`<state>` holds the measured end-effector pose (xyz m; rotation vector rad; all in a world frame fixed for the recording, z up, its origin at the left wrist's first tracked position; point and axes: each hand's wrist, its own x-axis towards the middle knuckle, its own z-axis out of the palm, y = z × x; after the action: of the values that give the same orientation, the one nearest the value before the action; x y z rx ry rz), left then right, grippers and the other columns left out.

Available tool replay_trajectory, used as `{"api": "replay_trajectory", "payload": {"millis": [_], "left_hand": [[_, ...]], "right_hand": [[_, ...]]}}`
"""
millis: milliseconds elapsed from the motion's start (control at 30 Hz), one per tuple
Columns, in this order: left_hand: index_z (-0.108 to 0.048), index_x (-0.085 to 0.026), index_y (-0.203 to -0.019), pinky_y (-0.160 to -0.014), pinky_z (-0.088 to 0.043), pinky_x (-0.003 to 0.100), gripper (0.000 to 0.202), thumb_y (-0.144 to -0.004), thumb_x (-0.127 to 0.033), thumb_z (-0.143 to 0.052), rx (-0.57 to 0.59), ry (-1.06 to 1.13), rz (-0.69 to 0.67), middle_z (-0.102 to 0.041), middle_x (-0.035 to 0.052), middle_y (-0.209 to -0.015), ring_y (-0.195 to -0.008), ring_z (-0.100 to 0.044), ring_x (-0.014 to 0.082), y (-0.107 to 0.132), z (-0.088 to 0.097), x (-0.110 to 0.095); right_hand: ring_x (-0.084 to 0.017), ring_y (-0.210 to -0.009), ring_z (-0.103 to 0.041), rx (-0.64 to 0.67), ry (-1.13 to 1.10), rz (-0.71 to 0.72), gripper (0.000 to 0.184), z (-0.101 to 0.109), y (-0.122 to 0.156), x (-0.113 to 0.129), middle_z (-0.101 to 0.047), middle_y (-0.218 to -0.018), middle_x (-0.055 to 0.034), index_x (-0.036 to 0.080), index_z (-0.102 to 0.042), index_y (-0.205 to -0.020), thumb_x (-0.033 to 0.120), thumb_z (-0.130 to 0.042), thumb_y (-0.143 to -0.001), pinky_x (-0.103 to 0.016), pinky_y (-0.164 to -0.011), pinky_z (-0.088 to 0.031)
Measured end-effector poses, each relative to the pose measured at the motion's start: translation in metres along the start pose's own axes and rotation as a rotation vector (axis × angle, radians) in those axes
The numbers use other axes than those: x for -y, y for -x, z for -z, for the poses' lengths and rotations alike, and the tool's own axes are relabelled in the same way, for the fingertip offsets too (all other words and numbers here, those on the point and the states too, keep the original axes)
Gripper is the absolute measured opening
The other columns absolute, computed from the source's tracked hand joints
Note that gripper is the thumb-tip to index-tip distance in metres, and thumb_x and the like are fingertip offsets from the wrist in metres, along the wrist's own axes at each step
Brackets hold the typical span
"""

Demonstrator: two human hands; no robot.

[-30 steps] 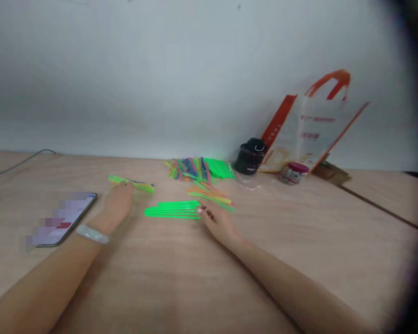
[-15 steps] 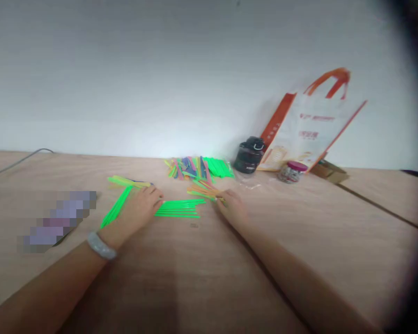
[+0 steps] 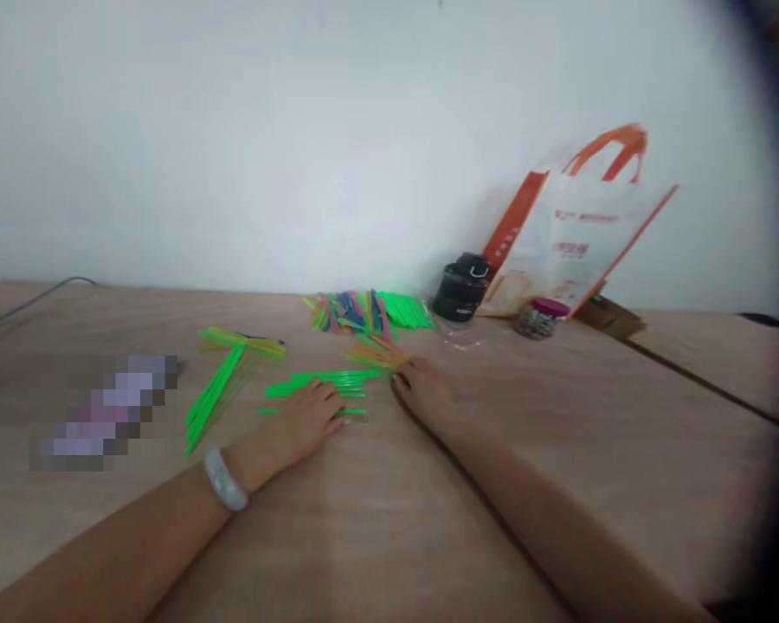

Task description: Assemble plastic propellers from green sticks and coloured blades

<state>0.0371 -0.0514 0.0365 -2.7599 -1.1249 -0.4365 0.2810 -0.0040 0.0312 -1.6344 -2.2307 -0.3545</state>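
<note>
My left hand [image 3: 312,417] lies palm down with its fingers apart over a row of thin green plastic sticks [image 3: 351,381]. One green stick runs beneath that hand, a little nearer to me than the others. My right hand [image 3: 425,388] has its fingers bent together at the near end of a fan of orange and yellow sticks [image 3: 371,353]; its fingertips are partly hidden. To the left, a slanting bundle of green sticks [image 3: 213,400] meets a bundle of yellow sticks [image 3: 260,346].
Along the wall lie a multicoloured pile of sticks [image 3: 347,311] and more green sticks [image 3: 406,310]. A black bottle [image 3: 460,290], a lidded jar [image 3: 540,320], a carrier bag [image 3: 584,234] and a cardboard box [image 3: 611,318] stand right. A blurred-out object [image 3: 107,420] lies left.
My left hand has moved right and toward me, off the left bundles and onto the row of green sticks. One stick now lies apart. My right hand has barely shifted.
</note>
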Motion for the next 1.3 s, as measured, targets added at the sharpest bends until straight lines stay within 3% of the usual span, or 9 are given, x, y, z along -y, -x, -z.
{"api": "replay_trajectory", "payload": {"millis": [100,267,367,467,633,733,900,1067,1300], "left_hand": [[-0.062,-0.018,-0.094,-0.084,-0.044,0.037,0.022,-0.093,-0.029,-0.042,-0.013,0.015,-0.022,-0.059,0.0064,-0.093,-0.092,-0.052,0.0209,-0.003,-0.001,-0.004],[-0.060,-0.017,-0.099,-0.086,-0.045,0.039,0.022,-0.094,-0.025,-0.040,-0.093,0.070,0.049,-0.061,0.0069,-0.096,-0.093,-0.054,0.0205,-0.004,0.003,-0.011],[-0.055,-0.018,-0.113,-0.083,-0.047,0.036,0.026,-0.095,-0.025,-0.038,-0.188,0.125,0.076,-0.060,0.0071,-0.101,-0.093,-0.055,0.0190,-0.003,0.004,-0.013],[-0.055,-0.019,-0.114,-0.079,-0.048,0.033,0.026,-0.094,-0.024,-0.038,-0.195,0.177,0.082,-0.060,0.0058,-0.097,-0.089,-0.056,0.0178,-0.003,0.002,-0.013],[-0.057,-0.019,-0.112,-0.078,-0.049,0.032,0.026,-0.094,-0.024,-0.039,-0.202,0.223,0.106,-0.059,0.0055,-0.095,-0.088,-0.055,0.0175,-0.003,-0.002,-0.009],[-0.057,-0.020,-0.112,-0.078,-0.049,0.032,0.026,-0.094,-0.024,-0.039,-0.212,0.227,0.109,-0.059,0.0052,-0.095,-0.088,-0.055,0.0171,-0.002,-0.002,-0.007],[-0.057,-0.019,-0.112,-0.077,-0.048,0.032,0.026,-0.093,-0.020,-0.039,-0.179,0.184,0.126,-0.058,0.0053,-0.094,-0.087,-0.055,0.0175,-0.001,-0.002,-0.006],[-0.058,-0.018,-0.107,-0.076,-0.048,0.031,0.025,-0.093,-0.017,-0.038,-0.148,0.119,0.106,-0.057,0.0053,-0.090,-0.085,-0.054,0.0173,0.001,0.001,-0.008],[-0.058,-0.017,-0.106,-0.073,-0.047,0.031,0.026,-0.092,-0.014,-0.037,-0.143,0.117,0.113,-0.055,0.0055,-0.087,-0.081,-0.053,0.0175,0.002,0.000,-0.010]], "right_hand": [[-0.022,-0.086,-0.054,-0.043,-0.050,-0.015,0.018,0.001,0.000,0.001,-0.063,-0.085,-0.0110,0.016,-0.063,-0.076,0.017,-0.047,-0.084,-0.032,-0.077,-0.042],[-0.019,-0.079,-0.058,-0.105,-0.314,-0.132,0.020,0.008,0.006,0.013,-0.066,-0.086,-0.0084,0.017,-0.062,-0.090,0.021,-0.043,-0.086,-0.029,-0.071,-0.043],[-0.019,-0.079,-0.060,-0.069,-0.543,-0.108,0.021,0.010,0.011,0.029,-0.067,-0.085,-0.0062,0.018,-0.062,-0.087,0.023,-0.041,-0.086,-0.030,-0.072,-0.044],[-0.018,-0.079,-0.060,-0.039,-0.783,-0.060,0.022,0.010,0.015,0.045,-0.066,-0.082,-0.0043,0.018,-0.062,-0.082,0.023,-0.041,-0.085,-0.030,-0.074,-0.046],[-0.013,-0.054,-0.052,0.109,-1.077,-0.148,0.023,0.014,0.020,0.061,-0.057,-0.062,0.0013,0.019,-0.062,-0.081,0.029,-0.041,-0.086,-0.023,-0.051,-0.043],[-0.011,-0.048,-0.048,0.153,-1.194,-0.195,0.022,0.016,0.022,0.065,-0.052,-0.056,0.0028,0.019,-0.061,-0.081,0.030,-0.043,-0.086,-0.022,-0.045,-0.041],[-0.013,-0.052,-0.050,0.169,-1.188,-0.180,0.021,0.017,0.025,0.067,-0.053,-0.059,0.0019,0.020,-0.062,-0.084,0.029,-0.043,-0.084,-0.024,-0.050,-0.044],[-0.014,-0.059,-0.055,0.104,-1.054,-0.116,0.022,0.013,0.027,0.067,-0.059,-0.068,-0.0008,0.020,-0.065,-0.087,0.025,-0.044,-0.084,-0.025,-0.054,-0.048],[-0.018,-0.081,-0.059,0.027,-0.858,-0.018,0.023,0.017,0.029,0.069,-0.065,-0.081,-0.0044,0.020,-0.067,-0.089,0.018,-0.045,-0.084,-0.031,-0.074,-0.048]]}}
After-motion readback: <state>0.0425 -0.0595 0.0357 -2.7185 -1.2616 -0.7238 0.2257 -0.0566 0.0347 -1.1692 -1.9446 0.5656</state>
